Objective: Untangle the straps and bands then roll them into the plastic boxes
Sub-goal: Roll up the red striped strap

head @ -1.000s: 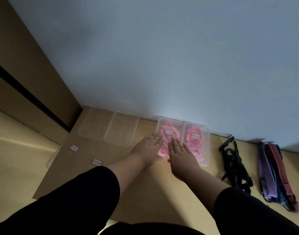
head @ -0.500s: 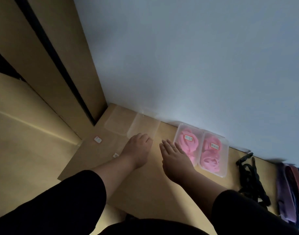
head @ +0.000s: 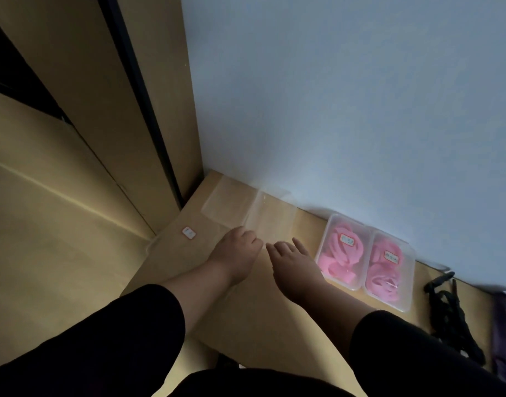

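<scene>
Both hands reach an empty clear plastic box [head: 270,222] at the far wall of the pale wooden tabletop [head: 246,319]. The left hand [head: 236,255] curls at its near corner; whether it grips is unclear. The right hand [head: 296,266] hovers, fingers relaxed. Right lie two lidded clear boxes of rolled pink bands [head: 363,259], then tangled black straps [head: 452,313].

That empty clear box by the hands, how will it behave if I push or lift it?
The empty clear box looks thin-walled and holds nothing, so it is probably very light and will slide easily on the smooth table. Its walls may flex if pinched. The left hand and right hand sit at its near edge.
</scene>
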The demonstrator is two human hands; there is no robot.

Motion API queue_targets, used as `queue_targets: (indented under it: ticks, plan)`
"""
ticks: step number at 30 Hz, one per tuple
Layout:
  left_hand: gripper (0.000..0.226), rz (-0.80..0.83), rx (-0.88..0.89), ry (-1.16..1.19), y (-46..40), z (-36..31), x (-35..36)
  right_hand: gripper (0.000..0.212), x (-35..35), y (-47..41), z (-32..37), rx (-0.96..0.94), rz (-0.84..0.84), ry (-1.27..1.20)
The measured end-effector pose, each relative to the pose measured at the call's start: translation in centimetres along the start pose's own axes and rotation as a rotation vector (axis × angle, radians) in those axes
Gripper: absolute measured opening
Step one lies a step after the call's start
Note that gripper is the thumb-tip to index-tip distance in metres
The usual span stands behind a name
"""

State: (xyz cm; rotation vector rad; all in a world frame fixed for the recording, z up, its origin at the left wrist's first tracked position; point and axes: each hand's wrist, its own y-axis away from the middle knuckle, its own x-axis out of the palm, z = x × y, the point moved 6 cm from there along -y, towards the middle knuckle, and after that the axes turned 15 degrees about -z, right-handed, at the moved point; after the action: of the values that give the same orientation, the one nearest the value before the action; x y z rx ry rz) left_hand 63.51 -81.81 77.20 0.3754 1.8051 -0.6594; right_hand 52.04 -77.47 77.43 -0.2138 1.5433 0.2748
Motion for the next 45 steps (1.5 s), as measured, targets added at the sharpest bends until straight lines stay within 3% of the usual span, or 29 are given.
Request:
queue_targets:
  ticks: [8, 15, 27, 32, 45]
  plan:
    - [0.01, 0.07, 0.156, -0.022, -0.2, -0.9, 0.6, 0.039, -0.2, 0.5, -0.5, 0.017, 0.03, 0.101]
    - [0.011, -0.119, 0.319, 0.032, -0.6, -1.8, -1.6, 0.015, -2.2, 0.8, -1.1, -0.047, -0.159, 0.118]
    - [0.006, -0.166, 0.508, 0.097, -0.1, -7.7, -3.2, 0.025, -4.9, 8.4, -3.7, -0.064, -0.344, 0.217]
    - [0.007, -0.176, 0.61, 0.122, -0.2, -13.0, -2.8, 0.013, -5.7, 13.5, -6.8, -0.027, -0.431, 0.139]
    - [0.012, -0.121, 0.739, 0.138, 3.9, -28.0, 0.4, 0.028, -3.9, 28.9, -12.7, -0.086, -0.412, 0.045]
